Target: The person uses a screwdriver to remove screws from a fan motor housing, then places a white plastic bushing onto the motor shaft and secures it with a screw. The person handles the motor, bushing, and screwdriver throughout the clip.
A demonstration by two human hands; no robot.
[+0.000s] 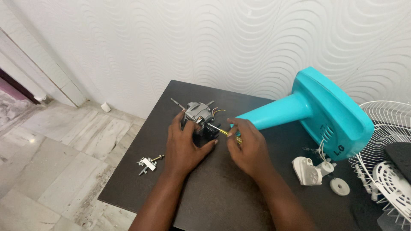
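Left hand (185, 143) steadies metal motor (198, 115) (ribbed, grey).

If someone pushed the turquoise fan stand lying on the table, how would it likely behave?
The turquoise fan stand looks like rigid plastic, so probably stiff. It lies tipped on its side on the dark table, so it may pivot or rock rather than slide straight. Its wide base likely carries most of the weight.

A room in a home, used as a makeshift repair spot. Wall (239, 38) with white wavy embossed finish. Floor (55, 154) of pale marble-look tiles, grimy at the joints, with a doorway (17, 81) at far left. A small dark table (222, 188) stands against the wall, no bench or tool rack. On it a household fan in pieces: teal base (317, 111), white grille (385, 128), motor (198, 114), loose screws (147, 163).
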